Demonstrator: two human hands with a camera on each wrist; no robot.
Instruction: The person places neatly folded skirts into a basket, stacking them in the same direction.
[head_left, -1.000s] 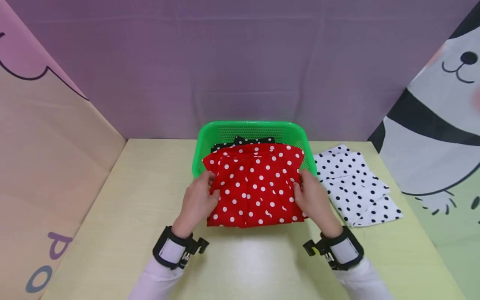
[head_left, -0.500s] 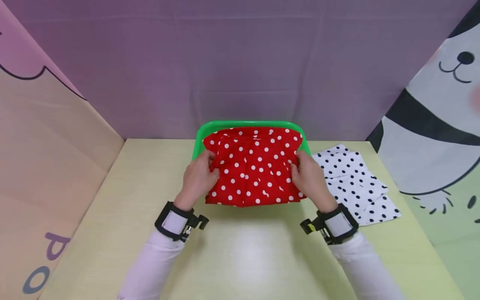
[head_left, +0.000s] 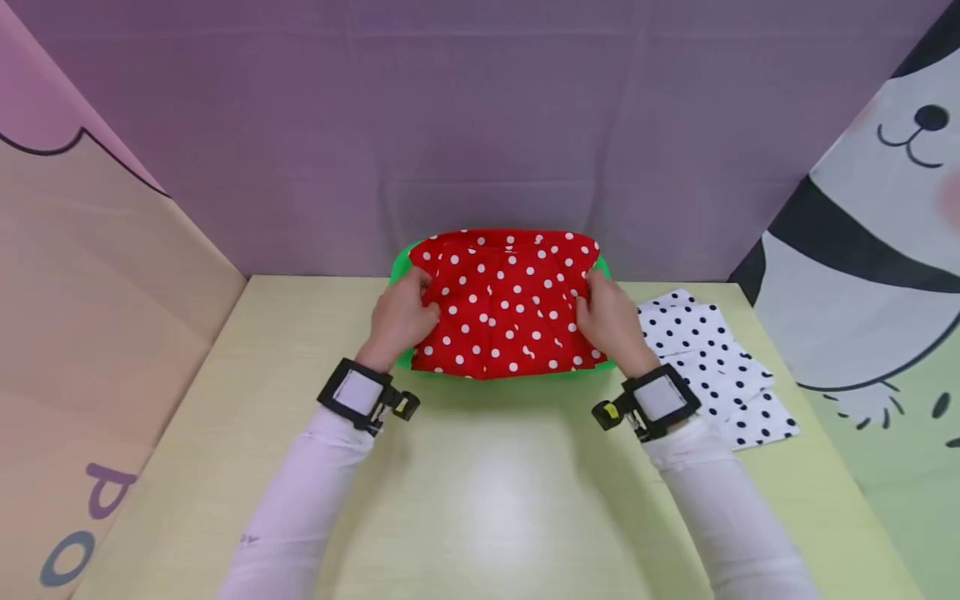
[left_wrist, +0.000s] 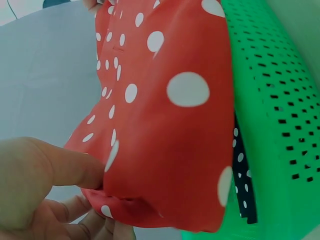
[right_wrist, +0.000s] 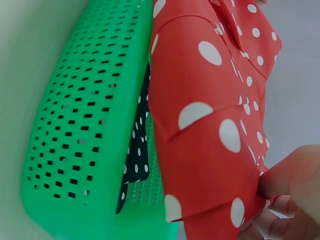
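since both hands grip it at opposite side edges, the folded red polka-dot cloth (head_left: 506,304) stays flat and keeps its fold, held just over the green basket (right_wrist: 80,130). left hand (head_left: 401,321) pinches the left edge, thumb on top and fingers curled underneath, as the left wrist view shows. right hand (head_left: 611,325) does the same on the right edge, fingers tucked under the fold. symmetric two-point hold looks chosen so the stack doesn't sag or unroll. cloth covers nearly the whole basket opening; can't tell if its underside touches what's inside yet. black polka-dot cloth (right_wrist: 135,165) already lies in the basket, below the red one, against the perforated wall. white cloth with black dots (head_left: 712,367) lies folded on the tabletop (head_left: 487,500), just right of the basket, near the right wrist.
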